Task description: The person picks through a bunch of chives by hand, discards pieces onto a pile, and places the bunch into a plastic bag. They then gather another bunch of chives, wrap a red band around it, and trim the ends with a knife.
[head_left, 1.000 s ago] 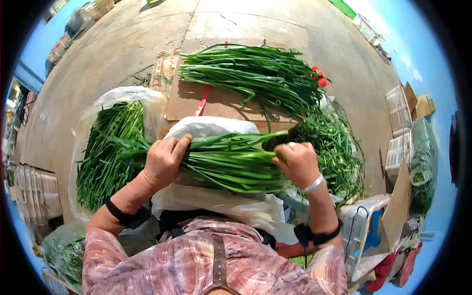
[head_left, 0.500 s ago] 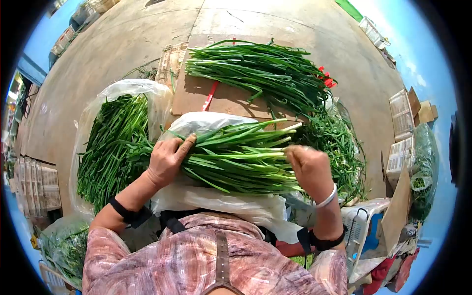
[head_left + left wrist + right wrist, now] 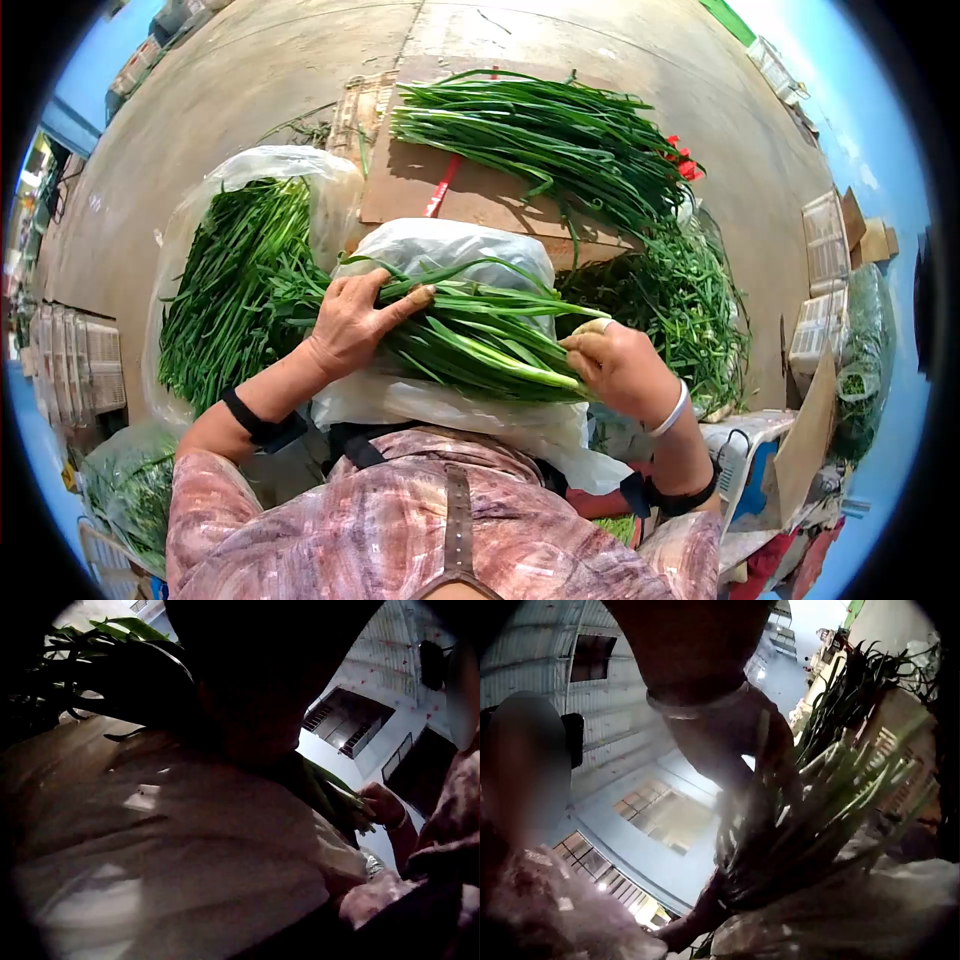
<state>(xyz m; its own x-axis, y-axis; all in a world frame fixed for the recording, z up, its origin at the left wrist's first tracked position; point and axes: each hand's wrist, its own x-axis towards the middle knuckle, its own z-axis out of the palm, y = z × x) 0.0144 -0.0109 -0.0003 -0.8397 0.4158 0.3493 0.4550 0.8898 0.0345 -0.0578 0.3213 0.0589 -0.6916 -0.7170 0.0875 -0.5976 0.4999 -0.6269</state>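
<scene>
A bunch of garlic chives, long flat green leaves with pale stem ends, lies across the lap over white plastic. My left hand grips its leafy part, the thumb stretched along the top. At the pale ends on the right, my right hand pinches stems between thumb and curled fingers. The right wrist view has the stalks fanning out beneath the wrist with the light band. The left wrist view is dark; beyond the white plastic, the right hand shows at the stem ends.
More chives lie on a cardboard sheet in front. On the left, a clear plastic bag holds greens. A heap of loose leaves sits to the right. White crates stand by the wall.
My right hand drew back from the stem ends, then returned to pinch them. Some upper stalks that stuck out now lie lower, and the left thumb has stretched further right.
</scene>
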